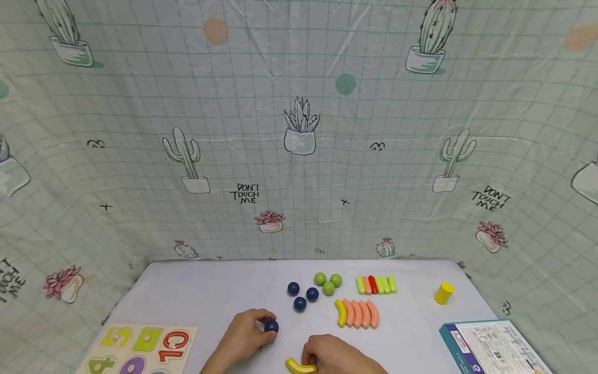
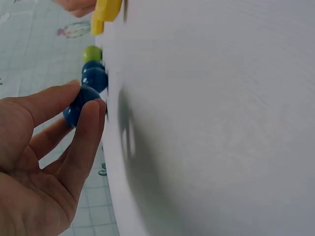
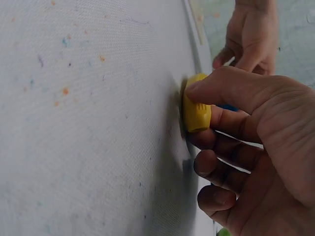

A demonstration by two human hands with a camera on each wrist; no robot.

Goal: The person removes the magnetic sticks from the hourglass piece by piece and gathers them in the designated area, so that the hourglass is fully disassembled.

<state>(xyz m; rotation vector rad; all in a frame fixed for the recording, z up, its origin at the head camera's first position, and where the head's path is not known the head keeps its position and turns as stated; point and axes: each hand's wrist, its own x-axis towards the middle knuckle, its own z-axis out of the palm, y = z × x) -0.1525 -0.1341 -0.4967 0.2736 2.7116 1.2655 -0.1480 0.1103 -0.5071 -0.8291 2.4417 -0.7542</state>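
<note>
My left hand pinches a dark blue ball between thumb and fingers, low over the white table. In the left wrist view the thumb and fingertips sit on either side of the blue ball. My right hand grips a small yellow toy banana near the table's front. The right wrist view has the thumb on top of the banana, with the other fingers curled beneath. Three more blue balls lie in a cluster beyond the hands. Three green balls sit just behind them.
Right of centre, another yellow banana starts a row of curved pink pieces. Behind stands a row of short green, pink and red sticks. A yellow cylinder and a box are at right, a number board at left.
</note>
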